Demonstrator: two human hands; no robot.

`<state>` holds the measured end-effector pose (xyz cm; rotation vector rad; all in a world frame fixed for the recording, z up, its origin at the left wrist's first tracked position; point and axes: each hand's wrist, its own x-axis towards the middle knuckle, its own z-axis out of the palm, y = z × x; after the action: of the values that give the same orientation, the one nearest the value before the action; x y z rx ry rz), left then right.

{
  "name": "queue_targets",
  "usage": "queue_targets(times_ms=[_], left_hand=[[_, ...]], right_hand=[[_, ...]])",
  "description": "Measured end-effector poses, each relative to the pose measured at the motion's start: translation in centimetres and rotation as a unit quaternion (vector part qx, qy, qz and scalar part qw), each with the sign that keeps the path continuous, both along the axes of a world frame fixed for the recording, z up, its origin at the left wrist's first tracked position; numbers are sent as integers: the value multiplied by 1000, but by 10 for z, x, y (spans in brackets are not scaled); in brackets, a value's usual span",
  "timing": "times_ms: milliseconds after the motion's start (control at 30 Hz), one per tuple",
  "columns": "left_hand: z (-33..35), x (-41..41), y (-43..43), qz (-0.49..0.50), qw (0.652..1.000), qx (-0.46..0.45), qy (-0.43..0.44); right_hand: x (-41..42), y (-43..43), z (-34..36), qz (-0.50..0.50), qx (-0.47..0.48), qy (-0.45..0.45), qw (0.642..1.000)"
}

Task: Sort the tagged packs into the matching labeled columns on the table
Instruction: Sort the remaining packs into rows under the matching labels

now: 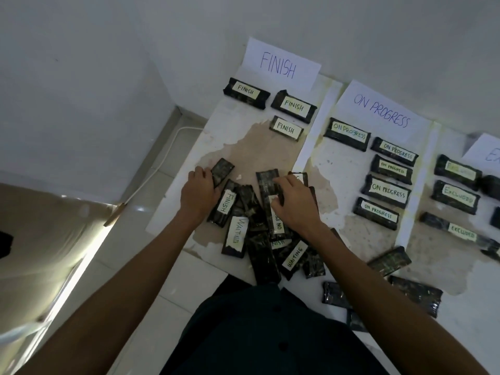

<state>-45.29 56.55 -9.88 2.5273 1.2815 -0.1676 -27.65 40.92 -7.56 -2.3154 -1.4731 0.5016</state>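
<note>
Because its tag is hidden, our left hand (198, 193) grips a face-down pack (222, 170), likely to flip it; fingers (282, 181) of our right hand (296, 204) pinch an ON PROGRESS pack (278, 226).

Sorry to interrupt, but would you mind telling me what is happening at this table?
A person is sorting dark tagged packs into labeled columns. The left hand grips a pack showing no tag and the right hand pinches an ON PROGRESS pack, both in the unsorted pile. Three packs lie under the FINISH sign, five under the ON PROGRESS sign, more under a sign cut off at right.
</note>
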Motion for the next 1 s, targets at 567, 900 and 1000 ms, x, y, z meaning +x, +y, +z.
queue_targets(times_ms=[567,900,1000], left_hand=[[45,18,-11,321,787,-422,-314],[50,87,-62,275,759,-480,-343],[50,114,-77,243,779,-471,-336]], right_hand=[[11,-10,14,-31,2,63,998],[13,-12,31,-76,42,135,987],[27,-20,30,-85,32,81,993]])
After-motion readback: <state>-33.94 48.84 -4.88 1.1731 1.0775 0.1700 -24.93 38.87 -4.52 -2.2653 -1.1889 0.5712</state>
